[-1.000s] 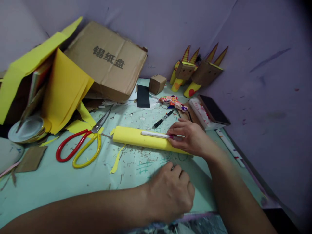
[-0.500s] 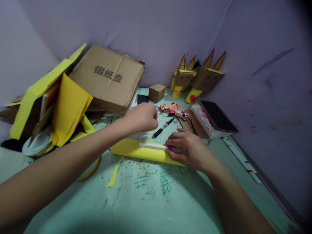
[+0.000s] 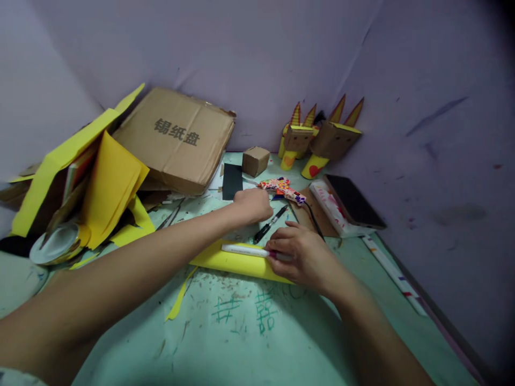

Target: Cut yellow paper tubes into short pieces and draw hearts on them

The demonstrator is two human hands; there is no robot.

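The right hand [image 3: 300, 254] presses a white pen [image 3: 245, 250] lengthwise along the yellow roll [image 3: 237, 262] (running left-right), while the clenched left hand [image 3: 251, 205] hovers just beyond it.

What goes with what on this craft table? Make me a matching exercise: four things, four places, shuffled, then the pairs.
Things:
1. white pen
2. small cardboard cube
3. black pen
4. cardboard figures

Places:
A. standing against the back wall
B. lying on the yellow roll, under the right hand
C. beside the black card, near the back of the table
D. on the table just by the left hand

Pairs: 1-B, 2-C, 3-D, 4-A
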